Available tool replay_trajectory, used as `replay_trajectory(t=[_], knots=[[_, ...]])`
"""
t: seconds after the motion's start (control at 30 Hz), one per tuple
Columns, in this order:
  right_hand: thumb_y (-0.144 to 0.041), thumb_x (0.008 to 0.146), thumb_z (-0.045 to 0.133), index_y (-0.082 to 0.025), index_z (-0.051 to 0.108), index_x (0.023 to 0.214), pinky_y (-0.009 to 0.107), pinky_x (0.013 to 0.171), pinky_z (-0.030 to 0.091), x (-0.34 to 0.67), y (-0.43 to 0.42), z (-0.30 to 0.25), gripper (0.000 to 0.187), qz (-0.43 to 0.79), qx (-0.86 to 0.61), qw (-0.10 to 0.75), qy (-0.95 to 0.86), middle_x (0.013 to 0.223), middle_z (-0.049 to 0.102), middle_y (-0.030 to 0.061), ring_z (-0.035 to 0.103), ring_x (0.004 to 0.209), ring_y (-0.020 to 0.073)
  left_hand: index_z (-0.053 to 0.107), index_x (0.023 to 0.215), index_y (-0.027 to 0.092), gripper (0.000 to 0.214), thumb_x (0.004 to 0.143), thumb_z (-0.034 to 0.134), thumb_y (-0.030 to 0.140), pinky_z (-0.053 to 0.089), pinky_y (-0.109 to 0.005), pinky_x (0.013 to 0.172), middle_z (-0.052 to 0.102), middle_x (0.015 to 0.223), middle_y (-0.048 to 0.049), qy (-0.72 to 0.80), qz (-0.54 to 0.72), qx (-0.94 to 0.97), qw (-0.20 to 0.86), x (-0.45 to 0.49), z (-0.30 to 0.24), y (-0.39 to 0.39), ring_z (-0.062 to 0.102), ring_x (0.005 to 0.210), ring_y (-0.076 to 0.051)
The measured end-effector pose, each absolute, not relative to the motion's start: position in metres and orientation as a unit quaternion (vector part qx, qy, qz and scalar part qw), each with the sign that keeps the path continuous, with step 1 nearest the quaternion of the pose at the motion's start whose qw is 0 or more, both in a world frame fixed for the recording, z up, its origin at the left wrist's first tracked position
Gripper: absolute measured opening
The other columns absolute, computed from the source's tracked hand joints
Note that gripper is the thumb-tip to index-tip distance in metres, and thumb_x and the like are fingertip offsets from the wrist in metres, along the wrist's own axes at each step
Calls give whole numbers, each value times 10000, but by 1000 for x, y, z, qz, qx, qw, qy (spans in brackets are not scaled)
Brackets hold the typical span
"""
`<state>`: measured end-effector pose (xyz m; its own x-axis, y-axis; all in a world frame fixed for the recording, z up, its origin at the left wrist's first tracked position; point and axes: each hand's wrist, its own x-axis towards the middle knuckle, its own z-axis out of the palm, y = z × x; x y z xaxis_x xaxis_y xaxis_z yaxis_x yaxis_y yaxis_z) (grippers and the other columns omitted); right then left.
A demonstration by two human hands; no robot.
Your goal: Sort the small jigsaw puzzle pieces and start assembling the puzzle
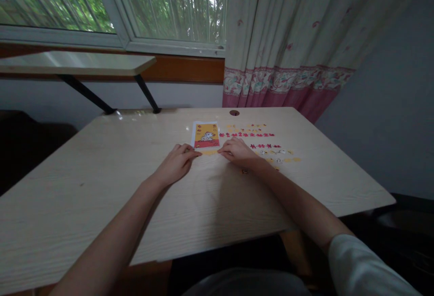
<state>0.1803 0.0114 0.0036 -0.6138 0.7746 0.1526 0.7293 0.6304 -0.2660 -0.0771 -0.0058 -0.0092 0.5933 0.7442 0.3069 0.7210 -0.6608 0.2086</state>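
A small picture card (206, 135), orange and red with a white animal on it, lies on the pale wooden table (101, 187). Just below it lies a short row of joined yellow puzzle pieces (209, 152). My left hand (176, 164) rests on the table with its fingers curled and their tips at the left end of that row. My right hand (237, 150) is curled the same way, fingertips pinching the row's right end. Loose red, yellow and white puzzle pieces (261, 145) lie in rows to the right of my right hand.
A round cable hole (234, 112) sits near the table's far edge. A folding shelf (74, 63) on black brackets juts out under the window at the back left. A flowered curtain (288, 60) hangs at the back right.
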Motion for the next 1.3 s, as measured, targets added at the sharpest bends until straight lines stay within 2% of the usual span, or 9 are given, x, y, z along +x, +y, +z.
replay_trajectory(t=[0.43,1.3], knots=[[-307,914,458,-192,703,956,336,863,283,187,12,7,274,66,-420,144,-893,982,675,63,476,965,202,674,1054,210,350,811,435,128,433,-399,807,560,980,-98,417,197,887,14,-86,-5,-2,477,902,-241],[-295,914,457,-199,698,1002,345,875,281,188,11,4,274,74,-414,137,-897,992,688,57,480,968,206,695,1027,230,339,825,436,148,433,-406,798,575,958,-94,417,210,884,33,-86,-7,0,495,889,-234]])
